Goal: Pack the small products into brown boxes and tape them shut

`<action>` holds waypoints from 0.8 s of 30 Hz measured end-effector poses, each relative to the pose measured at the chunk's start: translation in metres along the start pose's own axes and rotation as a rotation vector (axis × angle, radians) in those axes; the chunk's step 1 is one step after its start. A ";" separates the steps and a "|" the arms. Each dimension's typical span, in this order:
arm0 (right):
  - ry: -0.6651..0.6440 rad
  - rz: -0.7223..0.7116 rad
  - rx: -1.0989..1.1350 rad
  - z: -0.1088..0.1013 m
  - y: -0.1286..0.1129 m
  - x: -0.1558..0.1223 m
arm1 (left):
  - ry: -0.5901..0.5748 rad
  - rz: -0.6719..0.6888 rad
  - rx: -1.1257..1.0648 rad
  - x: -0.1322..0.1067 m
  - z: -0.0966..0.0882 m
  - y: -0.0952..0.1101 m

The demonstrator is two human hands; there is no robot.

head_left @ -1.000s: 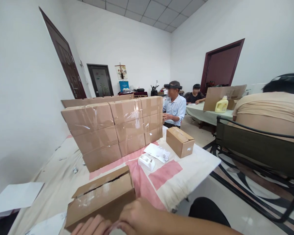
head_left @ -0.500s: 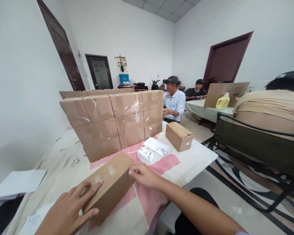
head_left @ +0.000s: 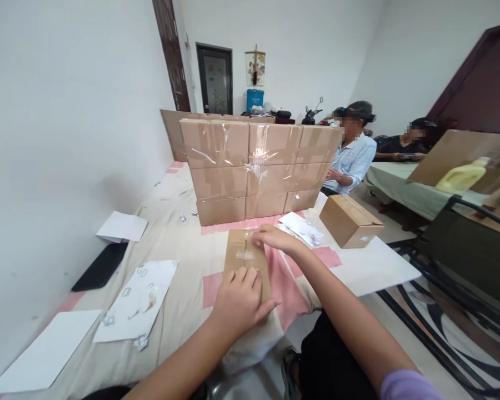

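"Near the front edge of the cloth-covered table [head_left: 166,244], what are the hands on?"

"One cardboard box [head_left: 233,253]. It lies lengthwise ahead of the person, its far end toward the large stack of taped cartons [head_left: 270,180]. I can't tell whether box and stack touch."

"How does the left hand sit?"

"The left hand [head_left: 238,294] lies palm down across the near part of the box's top, fingers side by side and a little bent, thumb spread off toward the right edge."

"And the right?"

"The right hand [head_left: 275,238] is at the far right corner of the top, fingers curved downward, next to a strip of clear tape [head_left: 245,255]. Whether the fingertips pinch anything, I can't tell."

"What else is on the table?"

"To the right, a second box [head_left: 350,222], with a white paper [head_left: 298,226] between it and the right hand. Over on the left, a printed sheet [head_left: 137,305], a plain sheet [head_left: 45,350] and a flat black object [head_left: 100,266]."

"Anyone nearby?"

"Past the stack's right end sits a person in a light blue shirt [head_left: 356,158]. Farther right, a yellow bottle [head_left: 462,175] stands on a green-covered table [head_left: 389,180]."
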State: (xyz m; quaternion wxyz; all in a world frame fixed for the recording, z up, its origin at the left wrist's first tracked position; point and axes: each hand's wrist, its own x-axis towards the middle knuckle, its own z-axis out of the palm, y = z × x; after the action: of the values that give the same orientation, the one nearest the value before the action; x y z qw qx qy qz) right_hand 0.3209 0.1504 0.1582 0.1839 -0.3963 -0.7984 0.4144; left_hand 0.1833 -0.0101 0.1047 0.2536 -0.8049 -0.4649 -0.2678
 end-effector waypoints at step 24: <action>-0.119 0.368 -0.797 0.015 -0.053 0.034 | 0.024 -0.096 -0.003 0.001 0.001 0.006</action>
State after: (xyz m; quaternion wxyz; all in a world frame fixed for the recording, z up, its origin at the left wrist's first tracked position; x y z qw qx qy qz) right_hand 0.2649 0.1512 0.1914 -0.1065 -0.5474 -0.8210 0.1223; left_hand 0.1891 -0.0114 0.1040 0.2448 -0.7788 -0.4995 -0.2899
